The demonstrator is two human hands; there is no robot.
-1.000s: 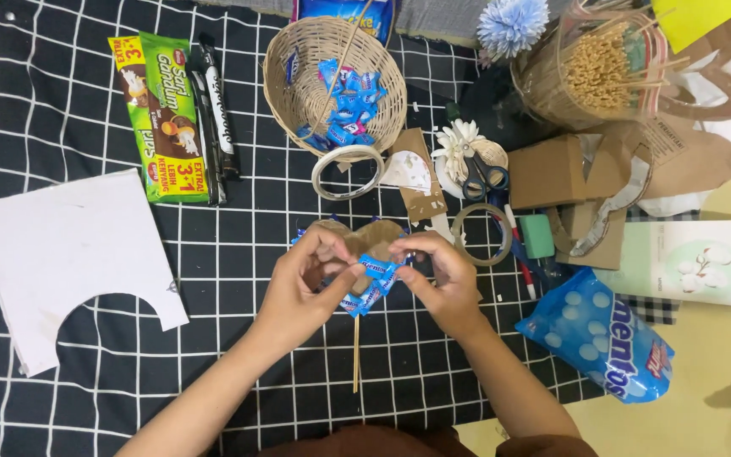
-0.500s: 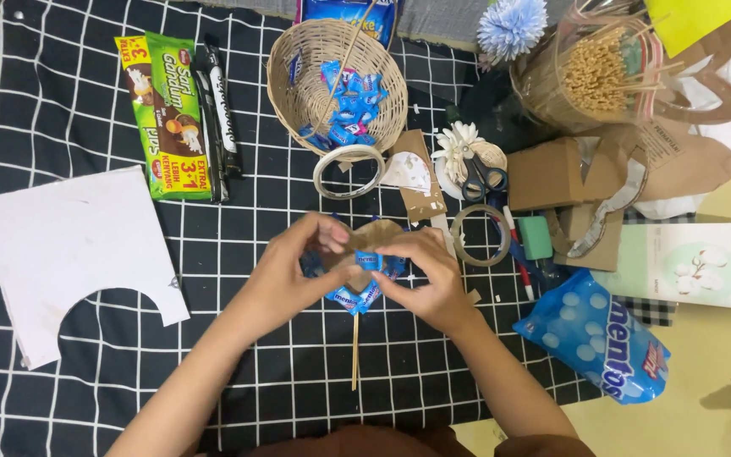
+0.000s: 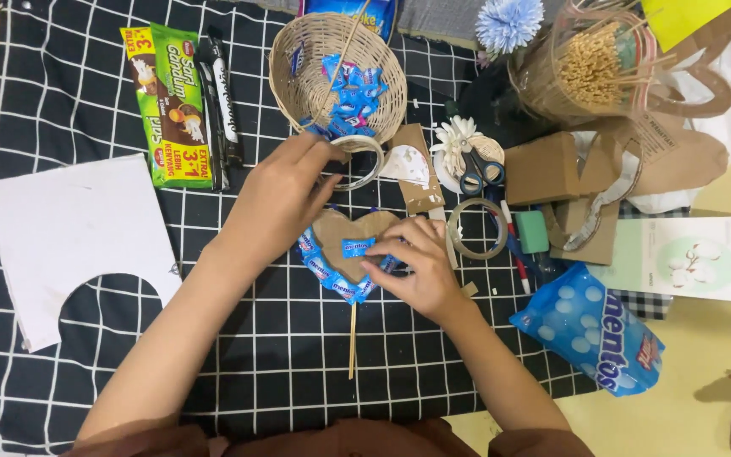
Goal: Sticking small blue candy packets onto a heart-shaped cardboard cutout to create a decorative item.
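A cardboard heart (image 3: 336,233) on a thin wooden stick (image 3: 353,338) lies on the black checked cloth, with blue candy packets along its lower left edge. My right hand (image 3: 420,271) rests on the heart's right side, and its fingertips pinch a small blue candy (image 3: 355,247) against the cardboard. My left hand (image 3: 285,195) reaches up from the heart. Its fingers close on the left rim of a clear tape roll (image 3: 361,162) just below the basket.
A wicker basket (image 3: 298,72) of blue candies stands at the top centre. Green snack packs (image 3: 171,101) and a cut white sheet (image 3: 69,245) lie left. Scissors (image 3: 480,173), another tape roll (image 3: 477,228), cardboard boxes (image 3: 552,169), a jar of sticks (image 3: 594,63) and a blue candy bag (image 3: 590,338) crowd the right.
My left hand has left the heart and moved up to the tape roll. My right hand stays on the heart with the blue candy.
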